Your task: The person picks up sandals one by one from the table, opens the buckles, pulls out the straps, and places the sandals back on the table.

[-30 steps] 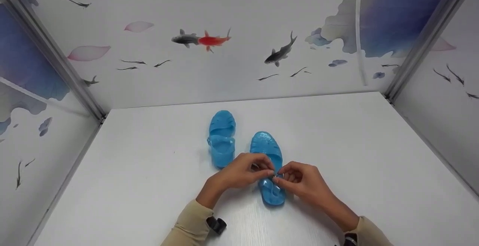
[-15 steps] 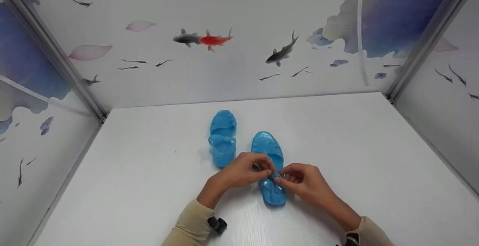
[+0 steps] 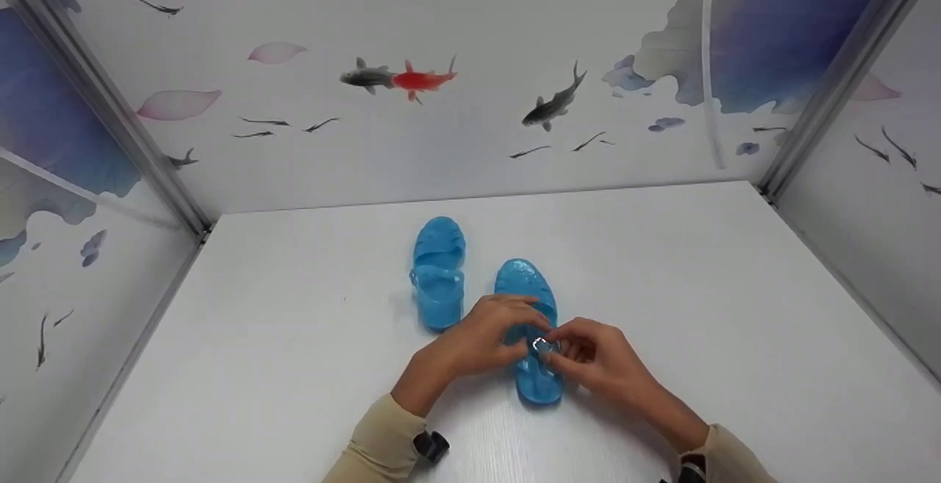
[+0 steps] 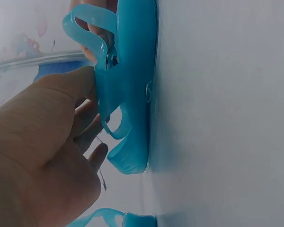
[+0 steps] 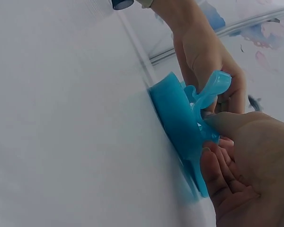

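Note:
A translucent blue sandal (image 3: pixel 523 278) lies on the white tabletop, toe pointing away, with both hands at its ankle strap. A small silver buckle (image 3: pixel 540 345) shows between the hands. My right hand (image 3: pixel 599 354) pinches the strap beside that buckle with thumb and forefinger; the right wrist view shows the strap's loop (image 5: pixel 213 90) rising above the heel. My left hand (image 3: pixel 478 340) arches over the sandal's left side, fingers and thumb apart. From the left wrist, its thumb (image 4: pixel 78 80) rests right at the side of the sandal (image 4: pixel 135 90).
A matching blue sandal (image 3: pixel 439 248) stands to the left and farther back. Around the white table (image 3: pixel 294 365) rise panels painted with fish and petals, the back panel (image 3: pixel 441 152) lying beyond the sandals. Dark wrist cameras (image 3: pixel 432 446) sit at both sleeves.
My left thumb and fingers have parted and drawn off the buckle, which now shows plainly. The right hand keeps its pinch almost unmoved; the sandals stay in place.

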The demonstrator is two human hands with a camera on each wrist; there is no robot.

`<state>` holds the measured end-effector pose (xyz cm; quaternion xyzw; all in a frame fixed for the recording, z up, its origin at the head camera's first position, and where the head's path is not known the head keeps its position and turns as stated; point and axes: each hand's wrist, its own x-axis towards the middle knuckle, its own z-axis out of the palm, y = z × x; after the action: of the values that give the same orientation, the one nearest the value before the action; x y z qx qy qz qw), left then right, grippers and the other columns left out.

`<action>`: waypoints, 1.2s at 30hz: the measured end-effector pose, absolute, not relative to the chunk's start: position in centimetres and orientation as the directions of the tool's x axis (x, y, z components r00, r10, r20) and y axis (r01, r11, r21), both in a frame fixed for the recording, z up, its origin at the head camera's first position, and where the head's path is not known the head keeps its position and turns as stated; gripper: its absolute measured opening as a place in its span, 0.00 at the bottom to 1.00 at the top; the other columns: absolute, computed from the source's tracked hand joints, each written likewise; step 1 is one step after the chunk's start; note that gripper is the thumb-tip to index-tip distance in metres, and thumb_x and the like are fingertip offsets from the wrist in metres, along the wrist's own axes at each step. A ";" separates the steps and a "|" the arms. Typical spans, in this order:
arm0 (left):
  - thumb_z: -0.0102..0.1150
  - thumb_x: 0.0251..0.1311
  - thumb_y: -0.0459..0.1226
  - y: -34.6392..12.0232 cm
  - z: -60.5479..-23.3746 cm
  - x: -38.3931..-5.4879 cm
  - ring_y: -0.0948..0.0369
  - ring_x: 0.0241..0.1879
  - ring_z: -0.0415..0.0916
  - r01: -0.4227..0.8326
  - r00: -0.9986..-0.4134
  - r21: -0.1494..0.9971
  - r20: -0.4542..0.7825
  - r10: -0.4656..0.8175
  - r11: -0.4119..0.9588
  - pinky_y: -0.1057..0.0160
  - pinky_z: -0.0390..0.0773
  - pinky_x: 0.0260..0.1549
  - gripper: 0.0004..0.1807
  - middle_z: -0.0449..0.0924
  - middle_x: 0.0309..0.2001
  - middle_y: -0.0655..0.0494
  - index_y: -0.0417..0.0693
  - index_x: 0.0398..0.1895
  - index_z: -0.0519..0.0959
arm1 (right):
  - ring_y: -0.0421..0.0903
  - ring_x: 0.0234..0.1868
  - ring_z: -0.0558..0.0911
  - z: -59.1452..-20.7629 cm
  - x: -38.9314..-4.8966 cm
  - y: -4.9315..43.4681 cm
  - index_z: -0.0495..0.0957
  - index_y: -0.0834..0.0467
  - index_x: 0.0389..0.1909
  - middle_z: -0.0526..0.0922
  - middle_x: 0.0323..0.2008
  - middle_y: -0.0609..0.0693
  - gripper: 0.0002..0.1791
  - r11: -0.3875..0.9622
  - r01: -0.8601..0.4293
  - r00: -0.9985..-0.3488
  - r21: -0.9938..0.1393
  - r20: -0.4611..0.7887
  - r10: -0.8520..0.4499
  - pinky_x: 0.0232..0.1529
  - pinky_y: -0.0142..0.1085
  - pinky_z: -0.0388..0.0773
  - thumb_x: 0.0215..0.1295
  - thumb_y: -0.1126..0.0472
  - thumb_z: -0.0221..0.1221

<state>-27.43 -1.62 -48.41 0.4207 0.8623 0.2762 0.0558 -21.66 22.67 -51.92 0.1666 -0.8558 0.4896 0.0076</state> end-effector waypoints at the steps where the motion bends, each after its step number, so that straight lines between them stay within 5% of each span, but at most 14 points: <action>1: 0.64 0.74 0.37 -1.7 -48.4 -27.5 0.61 0.78 0.71 0.699 -0.632 0.524 0.132 0.764 0.488 0.45 0.67 0.80 0.19 0.86 0.65 0.67 0.60 0.64 0.86 | 0.37 0.31 0.81 -51.9 -21.6 22.7 0.90 0.50 0.48 0.85 0.34 0.46 0.10 0.463 -0.297 -0.943 -0.835 0.180 -0.280 0.31 0.28 0.82 0.68 0.56 0.75; 7: 0.65 0.75 0.39 -2.0 -48.1 -27.6 0.64 0.64 0.77 0.677 -0.635 0.545 0.094 0.766 0.495 0.57 0.76 0.70 0.16 0.89 0.58 0.66 0.59 0.63 0.88 | 0.37 0.33 0.78 -51.8 -21.5 22.6 0.89 0.48 0.52 0.82 0.35 0.45 0.11 0.463 -0.355 -0.921 -0.812 0.219 -0.324 0.33 0.27 0.80 0.71 0.57 0.73; 19: 0.67 0.75 0.49 -2.6 -47.3 -27.5 0.67 0.57 0.75 0.614 -0.674 0.586 0.040 0.738 0.529 0.60 0.77 0.60 0.15 0.90 0.54 0.67 0.60 0.59 0.90 | 0.36 0.36 0.79 -51.2 -21.9 23.4 0.86 0.47 0.56 0.81 0.37 0.43 0.12 0.480 -0.462 -0.870 -0.746 0.278 -0.406 0.37 0.30 0.83 0.75 0.56 0.69; 36: 0.72 0.71 0.44 -2.2 -47.7 -27.1 0.61 0.51 0.78 0.586 -0.704 0.643 0.103 0.702 0.493 0.68 0.80 0.50 0.08 0.84 0.41 0.64 0.55 0.49 0.88 | 0.40 0.36 0.76 -52.2 -22.0 23.6 0.86 0.47 0.64 0.78 0.38 0.47 0.18 0.441 -0.345 -0.898 -0.829 0.155 -0.412 0.35 0.27 0.75 0.77 0.53 0.67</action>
<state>-27.13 -2.23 -47.66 0.3745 0.8597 0.3362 0.0868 -22.00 23.64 -52.15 0.2232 -0.8480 0.4795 -0.0351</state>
